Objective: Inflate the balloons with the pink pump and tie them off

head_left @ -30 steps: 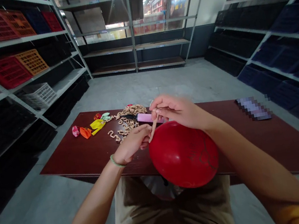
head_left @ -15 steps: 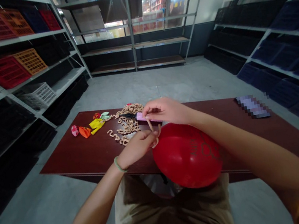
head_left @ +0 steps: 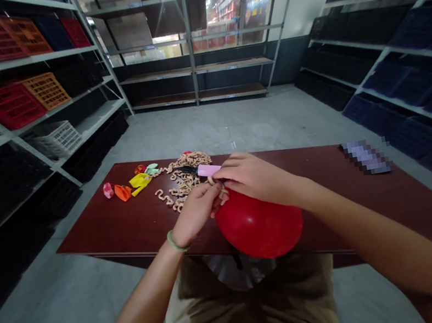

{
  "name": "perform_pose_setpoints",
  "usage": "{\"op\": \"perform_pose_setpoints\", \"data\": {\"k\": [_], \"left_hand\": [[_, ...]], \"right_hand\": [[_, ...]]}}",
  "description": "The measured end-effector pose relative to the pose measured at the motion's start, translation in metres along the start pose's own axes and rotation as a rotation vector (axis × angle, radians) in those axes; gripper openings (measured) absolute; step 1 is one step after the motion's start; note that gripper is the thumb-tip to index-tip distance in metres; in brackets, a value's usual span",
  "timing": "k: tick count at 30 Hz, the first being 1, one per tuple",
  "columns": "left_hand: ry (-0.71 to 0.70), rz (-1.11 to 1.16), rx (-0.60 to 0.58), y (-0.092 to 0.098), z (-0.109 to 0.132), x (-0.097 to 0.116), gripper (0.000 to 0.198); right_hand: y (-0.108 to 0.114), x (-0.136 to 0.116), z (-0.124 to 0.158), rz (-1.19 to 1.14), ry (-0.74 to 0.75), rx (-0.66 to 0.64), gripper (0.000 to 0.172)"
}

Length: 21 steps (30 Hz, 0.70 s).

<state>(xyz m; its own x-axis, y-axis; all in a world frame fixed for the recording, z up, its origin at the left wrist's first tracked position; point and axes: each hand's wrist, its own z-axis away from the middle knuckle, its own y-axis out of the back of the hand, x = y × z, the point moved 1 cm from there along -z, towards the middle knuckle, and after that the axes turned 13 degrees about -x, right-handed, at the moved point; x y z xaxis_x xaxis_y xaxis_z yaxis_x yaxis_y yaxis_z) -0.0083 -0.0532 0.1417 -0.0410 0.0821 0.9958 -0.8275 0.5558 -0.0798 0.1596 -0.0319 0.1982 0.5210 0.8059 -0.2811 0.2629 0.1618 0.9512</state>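
Between my hands a short beige curly strip (head_left: 211, 180) bends close to the neck end of an inflated red balloon (head_left: 261, 226). My left hand (head_left: 201, 206) pinches the strip near its lower part, beside the balloon. From above, my right hand (head_left: 246, 175) reaches over the balloon's top, its fingertips closed on the strip's upper end. The balloon hangs at the table's front edge over my lap. Whether the strip wraps round the balloon's neck is hidden by my fingers. Behind them lie a pile of similar beige curly strips (head_left: 193, 160) and a pink-barrelled tool (head_left: 208, 170), perhaps a balloon pump.
On the dark red table (head_left: 106, 225), an orange balloon (head_left: 123, 193), a yellow balloon (head_left: 140, 182) and other limp balloons lie at left. A pixelated flat object (head_left: 366, 157) rests at right. Shelves with crates (head_left: 8, 106) line both sides; another rack (head_left: 194, 70) stands ahead.
My right hand has come down and closer to my left hand, bending the strip that stood upright. The red balloon has shifted a little up and left, and its printed marks are now out of sight.
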Motion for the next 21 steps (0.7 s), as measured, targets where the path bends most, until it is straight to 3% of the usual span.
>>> {"op": "perform_pose_setpoints", "data": {"k": [8,15,21], "left_hand": [[0.011,0.001,0.011,0.005,0.002,-0.003,0.038],[0.003,0.124,-0.006,0.009,0.004,-0.006,0.032],[0.025,0.287,0.01,0.002,0.004,-0.013,0.029]], "right_hand": [[-0.003,0.002,-0.002,0.188,0.057,-0.035,0.023],[-0.018,0.002,0.007,0.323,-0.134,0.086,0.012],[-0.025,-0.022,0.016,0.404,-0.206,0.216,0.012]]}}
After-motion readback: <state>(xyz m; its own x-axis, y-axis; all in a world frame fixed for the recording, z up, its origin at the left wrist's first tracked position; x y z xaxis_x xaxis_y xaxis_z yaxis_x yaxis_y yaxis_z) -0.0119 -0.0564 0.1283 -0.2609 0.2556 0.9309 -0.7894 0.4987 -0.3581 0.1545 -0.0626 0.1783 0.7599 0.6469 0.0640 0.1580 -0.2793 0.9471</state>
